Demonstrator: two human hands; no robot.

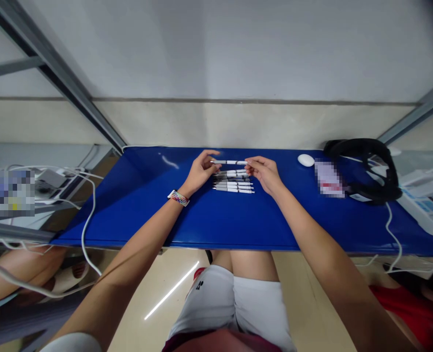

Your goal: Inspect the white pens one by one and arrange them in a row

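Note:
A white and silver pen (231, 162) lies level between my two hands, above a stack of several similar pens (233, 187) laid side by side on the blue table (224, 220). My right hand (263, 172) pinches the pen's right end between thumb and fingers. At its left end is my left hand (203, 171), with the thumb and fingers apart around the pen's tip; whether they touch it is hard to tell. A colourful band circles my left wrist.
On the table's right side are a white mouse (306, 160), a blurred-out packet (329, 179) and a black headset (381, 171) with a cable. A white cable (92, 205) crosses the left edge. People sit on both sides.

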